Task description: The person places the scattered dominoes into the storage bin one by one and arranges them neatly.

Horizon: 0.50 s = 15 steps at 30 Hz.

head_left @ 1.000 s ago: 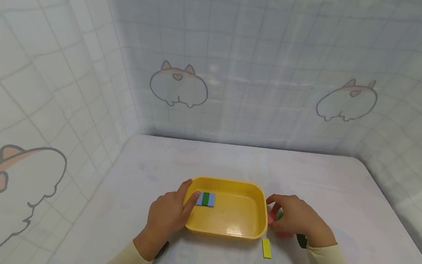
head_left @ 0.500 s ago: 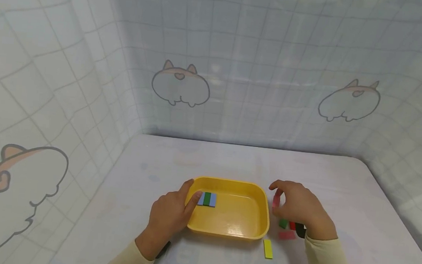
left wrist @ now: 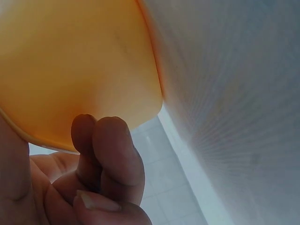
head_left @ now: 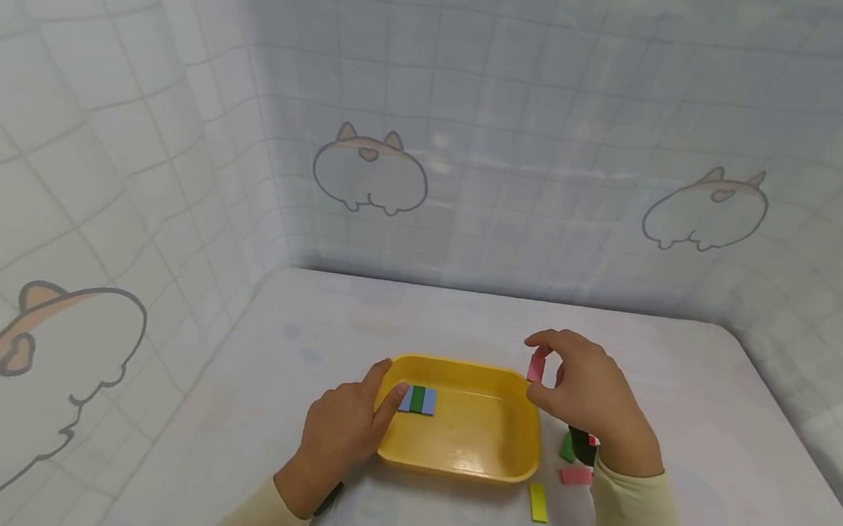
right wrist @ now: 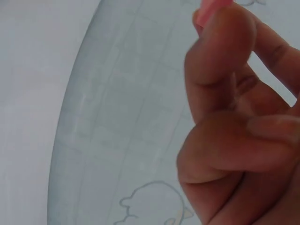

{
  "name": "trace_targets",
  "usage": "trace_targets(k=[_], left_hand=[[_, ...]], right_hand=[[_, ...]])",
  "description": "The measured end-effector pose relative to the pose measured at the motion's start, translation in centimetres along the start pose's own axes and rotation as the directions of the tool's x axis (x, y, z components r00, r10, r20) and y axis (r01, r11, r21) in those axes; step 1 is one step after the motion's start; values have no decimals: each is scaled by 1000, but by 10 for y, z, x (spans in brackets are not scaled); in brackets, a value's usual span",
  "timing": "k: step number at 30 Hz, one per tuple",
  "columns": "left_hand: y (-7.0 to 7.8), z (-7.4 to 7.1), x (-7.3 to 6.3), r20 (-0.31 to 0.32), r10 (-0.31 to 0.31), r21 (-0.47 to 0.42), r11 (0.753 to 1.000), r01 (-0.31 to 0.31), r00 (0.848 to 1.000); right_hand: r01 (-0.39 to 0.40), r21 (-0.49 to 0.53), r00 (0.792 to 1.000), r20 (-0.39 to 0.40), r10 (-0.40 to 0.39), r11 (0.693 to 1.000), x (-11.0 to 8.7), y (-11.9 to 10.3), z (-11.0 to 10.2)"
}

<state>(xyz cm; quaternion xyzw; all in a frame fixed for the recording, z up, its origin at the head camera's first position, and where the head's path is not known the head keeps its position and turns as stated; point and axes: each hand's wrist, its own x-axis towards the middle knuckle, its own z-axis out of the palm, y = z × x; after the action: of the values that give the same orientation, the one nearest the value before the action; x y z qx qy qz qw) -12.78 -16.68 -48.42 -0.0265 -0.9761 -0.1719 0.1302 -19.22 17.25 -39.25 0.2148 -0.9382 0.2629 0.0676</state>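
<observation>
Yellow tray: smooth, glossy, plastic-looking, oblong with rounded corners; wall glows orange in the left-wrist view. The left grip clasps its left end, thumb over the rim, fingers along the outside. In the tray, just right of that thumb: a green strip lying flat between pale blue pieces, edges touching.

Right grip: raised, thumb and fingertips pinching a small pink block, flat-faced, straight-edged. Block sits at the left side of this grip, by the tray's far right corner; height over the rim unclear. On the person's side of the right grip, on the pale, faintly printed counter: a green block, a second pink block and, farther toward the person and a little left, a thin yellow strip.

Against half a second ago: right grip has shifted left and farther from the person, carrying the pink block from beside the tray's right wall. A second ago it was low among the loose blocks. Left grip keeps its place on the tray.

Pink block's long axis spans thumb to fingertips, near-vertical in the head view, upper end leaning slightly right; standing or pointing away, cannot tell.
</observation>
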Motion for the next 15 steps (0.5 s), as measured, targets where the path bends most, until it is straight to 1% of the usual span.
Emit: trace_targets(k=[5, 8, 12, 15], left_hand=[[0, -1, 0, -2, -7, -4, 1000, 7, 1000], [0, -1, -1, 8, -13, -5, 1000, 13, 1000], [1, -2, 0, 9, -8, -9, 1000, 8, 1000], [1, -2, 0, -3, 6, -10, 1000, -6, 1000]], right_hand=[[32, 40, 999, -12, -32, 999, 6, -13, 3], [65, 52, 997, -40, -63, 997, 10, -18, 7], [132, 49, 987, -98, -126, 990, 16, -22, 13], [174, 52, 979, -120, -167, 983, 20, -26, 18]])
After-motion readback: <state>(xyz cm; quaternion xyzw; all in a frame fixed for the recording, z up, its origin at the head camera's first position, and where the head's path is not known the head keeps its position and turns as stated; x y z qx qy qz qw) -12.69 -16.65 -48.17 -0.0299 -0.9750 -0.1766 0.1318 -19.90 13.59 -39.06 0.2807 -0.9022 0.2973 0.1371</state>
